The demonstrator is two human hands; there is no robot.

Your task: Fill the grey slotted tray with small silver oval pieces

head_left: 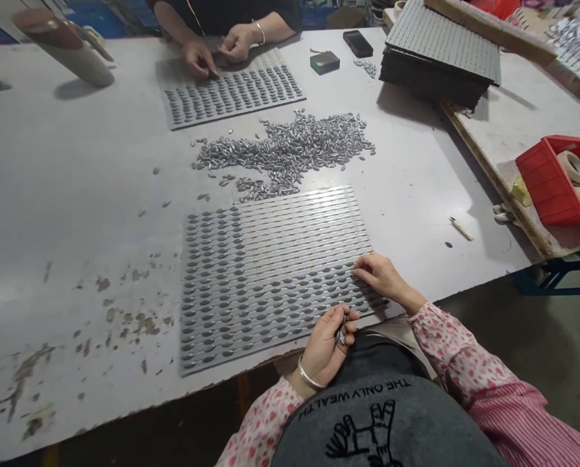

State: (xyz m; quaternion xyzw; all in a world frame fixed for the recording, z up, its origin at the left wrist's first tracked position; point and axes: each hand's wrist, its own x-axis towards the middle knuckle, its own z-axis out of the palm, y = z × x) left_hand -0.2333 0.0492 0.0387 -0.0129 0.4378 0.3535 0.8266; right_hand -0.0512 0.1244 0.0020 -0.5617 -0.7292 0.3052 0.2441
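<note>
A flat grey board (300, 227) with rows of grooves lies at the table's front edge. Small grey leaf-shaped pieces fill its left columns and its lower rows; the upper right grooves show bare. My left hand (326, 344) is curled at the board's near edge, holding several of the same grey pieces. Over the board's right side, my right hand (375, 272) has its fingertips pinched together on a groove at the end of the filled rows. Whatever sits between those fingertips is hidden. A heap of loose grey pieces (314, 146) lies just beyond the board.
Across the table (100, 214), another person's hands (222, 52) work over a second, partly filled board (173, 117). A stack of boards (436, 58), a phone (358, 43) and a small box (324, 61) lie at the back right. A red bin (547, 188) stands right, near a small knife (461, 228).
</note>
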